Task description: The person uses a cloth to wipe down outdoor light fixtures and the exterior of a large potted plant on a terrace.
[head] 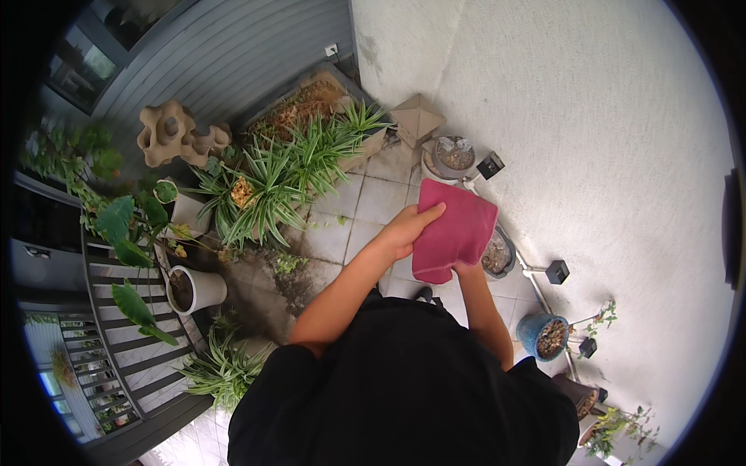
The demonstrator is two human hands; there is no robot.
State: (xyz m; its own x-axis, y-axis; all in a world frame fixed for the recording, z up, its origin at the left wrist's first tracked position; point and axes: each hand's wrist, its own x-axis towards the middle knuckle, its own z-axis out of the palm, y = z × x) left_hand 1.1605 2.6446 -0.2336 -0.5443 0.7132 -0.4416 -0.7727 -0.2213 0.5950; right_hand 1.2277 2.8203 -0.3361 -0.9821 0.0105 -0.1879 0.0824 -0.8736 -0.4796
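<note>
A dark pink folded cloth (454,233) is held out in front of my body, between both hands. My left hand (412,228) grips its left side, the thumb lying flat on top and the fingers underneath. At the lower right edge of the cloth is my right hand (468,269), mostly hidden beneath it. The cloth is spread fairly flat, with a seam along its lower edge and a small fold near my right hand. Below it, a dark shoe (425,293) shows on the tiled floor (379,201).
Spider plants (268,180) fill a long stone planter to the left, near a white pot (201,289) and metal railing (125,373). Along the pale wall (553,116) stand a round grey pot (451,158), a blue pot (533,332) and black lamps (558,272).
</note>
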